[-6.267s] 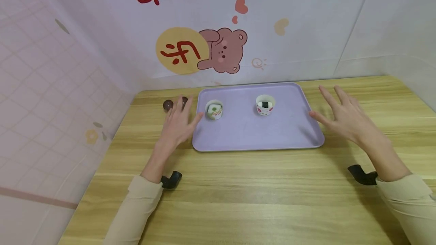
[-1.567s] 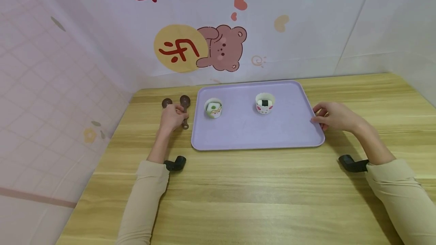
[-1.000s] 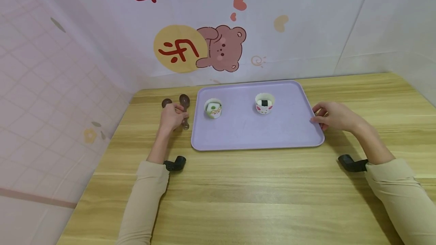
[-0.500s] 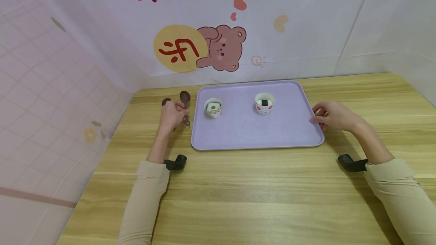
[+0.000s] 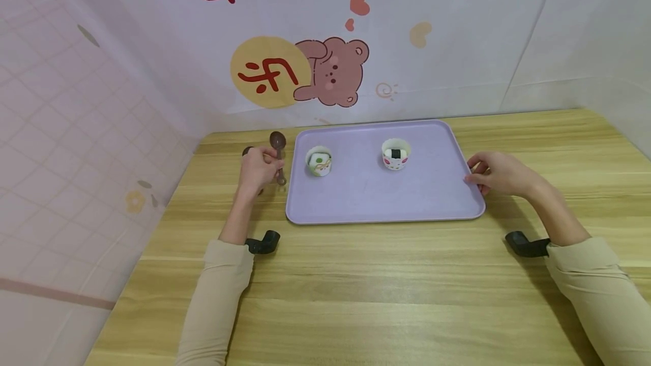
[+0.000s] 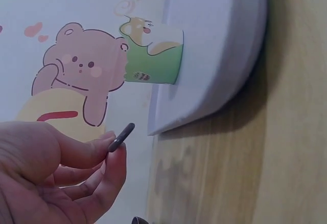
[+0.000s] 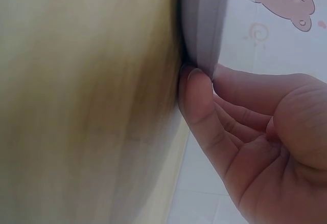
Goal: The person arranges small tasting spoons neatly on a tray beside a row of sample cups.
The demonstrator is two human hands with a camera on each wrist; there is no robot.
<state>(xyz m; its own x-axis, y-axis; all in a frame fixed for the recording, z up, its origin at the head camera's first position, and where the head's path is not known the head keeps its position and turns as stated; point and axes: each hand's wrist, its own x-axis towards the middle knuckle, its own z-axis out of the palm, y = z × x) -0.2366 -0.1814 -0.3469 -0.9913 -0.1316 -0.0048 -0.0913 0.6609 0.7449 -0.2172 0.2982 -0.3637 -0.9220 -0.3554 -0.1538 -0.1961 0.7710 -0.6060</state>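
Between thumb and fingertips my left hand (image 5: 258, 169) pinches the handle of a dark brown spoon (image 5: 277, 140), bowl pointing away from me. In the left wrist view the spoon's handle end (image 6: 121, 137) sticks out past the fingertips, apart from the table. A second brown spoon (image 5: 247, 151) lies partly hidden beneath that hand. My right hand (image 5: 500, 174) grips the right edge of a lilac tray (image 5: 376, 199), thumb at the top of the rim and fingers under it, as the right wrist view shows.
On the tray stand two paper cups: a green-and-white cup (image 5: 319, 169) at left and a pink-patterned cup (image 5: 394, 162) right of centre, each holding a small white item. The wooden table (image 5: 356, 287) meets a cloth-covered wall (image 5: 447, 72) behind the tray.
Both hands came down from hovering open; the right took hold of the tray's edge. My left hand took hold of the spoon and has lifted it slightly. The tray and cups stay put.
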